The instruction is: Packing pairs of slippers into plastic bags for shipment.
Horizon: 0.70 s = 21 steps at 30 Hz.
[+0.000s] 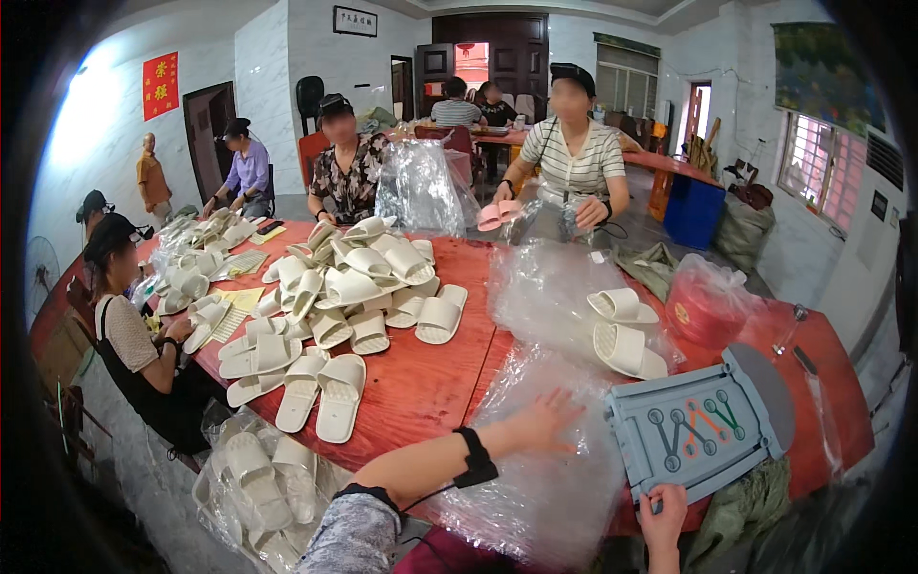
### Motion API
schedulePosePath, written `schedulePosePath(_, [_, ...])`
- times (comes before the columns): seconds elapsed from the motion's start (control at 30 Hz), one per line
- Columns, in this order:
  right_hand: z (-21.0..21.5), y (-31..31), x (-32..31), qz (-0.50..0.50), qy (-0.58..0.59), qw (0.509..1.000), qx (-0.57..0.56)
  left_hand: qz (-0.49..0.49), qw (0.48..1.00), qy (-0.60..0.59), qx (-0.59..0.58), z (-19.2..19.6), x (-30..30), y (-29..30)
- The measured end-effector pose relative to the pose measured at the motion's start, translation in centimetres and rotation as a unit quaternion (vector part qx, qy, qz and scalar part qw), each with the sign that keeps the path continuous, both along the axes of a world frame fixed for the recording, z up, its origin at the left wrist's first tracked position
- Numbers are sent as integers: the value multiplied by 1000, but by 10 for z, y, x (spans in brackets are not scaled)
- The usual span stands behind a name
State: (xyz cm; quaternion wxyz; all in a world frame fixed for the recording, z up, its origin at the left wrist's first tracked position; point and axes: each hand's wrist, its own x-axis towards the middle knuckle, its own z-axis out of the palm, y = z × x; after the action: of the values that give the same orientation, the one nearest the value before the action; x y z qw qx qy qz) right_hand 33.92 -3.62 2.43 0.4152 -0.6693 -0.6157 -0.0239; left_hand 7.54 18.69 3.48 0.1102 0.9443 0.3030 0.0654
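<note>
My left hand point(540, 423) reaches over a spread of clear plastic bags point(545, 488), its fingers apart and a little blurred. Nothing shows in it. At the lower right, my right hand point(662, 512) is closed on the near corner of a grey-blue plastic panel point(636, 421) that looks like a folded stool, with coloured lines and circles on its face. Just beyond the bags lie two cream slippers, one sole-forward point(626, 351) and another point(622, 305) behind it. Left of my arm, a big heap of cream slippers point(368, 287) covers the red table point(421, 383).
A bag of cream slippers point(253, 469) stands below the table's left edge. A red bundle in clear plastic point(708, 301) sits beyond the panel. Across the table, one person holds pink slippers point(499, 214); another is behind a clear bag point(421, 182). More people work along the left.
</note>
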Motion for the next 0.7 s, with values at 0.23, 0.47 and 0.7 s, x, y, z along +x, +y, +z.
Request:
schedulePosePath(0.23, [60, -11, -29, -27, -177, 984, -5, 234, 911, -332, -75, 76, -112, 92])
schedulePosePath(0.47, [120, 51, -69, 183, -21, 982, -39, 420, 774, -437, -183, 108, -205, 140])
schedulePosePath(0.7, [139, 126, -126, 274, 105, 956, -3, 441, 728, -479, -216, 110, -224, 124])
